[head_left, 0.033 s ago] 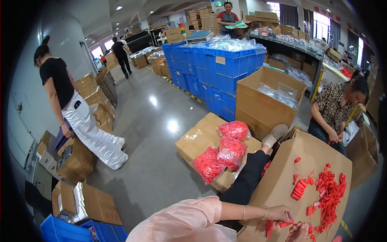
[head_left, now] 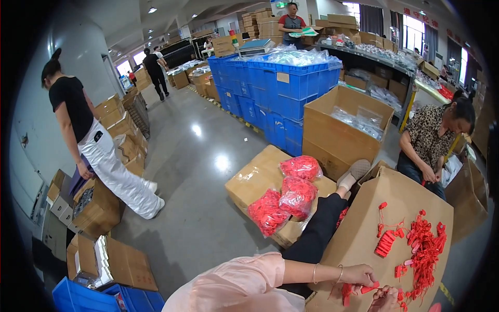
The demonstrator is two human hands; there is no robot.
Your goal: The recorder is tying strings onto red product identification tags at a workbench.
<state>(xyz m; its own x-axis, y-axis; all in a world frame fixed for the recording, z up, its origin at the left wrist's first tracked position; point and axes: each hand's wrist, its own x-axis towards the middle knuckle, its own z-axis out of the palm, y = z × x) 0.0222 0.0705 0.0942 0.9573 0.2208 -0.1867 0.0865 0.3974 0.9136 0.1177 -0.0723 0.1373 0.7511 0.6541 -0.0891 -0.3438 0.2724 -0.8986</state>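
My left hand (head_left: 359, 274) is closed, pinching a small flat red piece (head_left: 370, 287) low over the cardboard box (head_left: 358, 229) at my right. Close beside it, my right hand (head_left: 383, 299) has its fingers drawn together at the piece's thin red cord; the lower edge cuts this hand off. More red pieces (head_left: 346, 294) hang under my left hand. On the box top lies a tangled pile of red corded pieces (head_left: 423, 249). Left of the pile sits a neat row of stacked red pieces (head_left: 385, 243).
Clear bags of red pieces (head_left: 299, 196) rest on a closed carton (head_left: 254, 174) beyond my leg. Behind them stand an open carton (head_left: 332, 148) and stacked blue crates (head_left: 291, 99). A seated person (head_left: 434, 135) works at the right; another stands by cartons (head_left: 99, 205) at the left.
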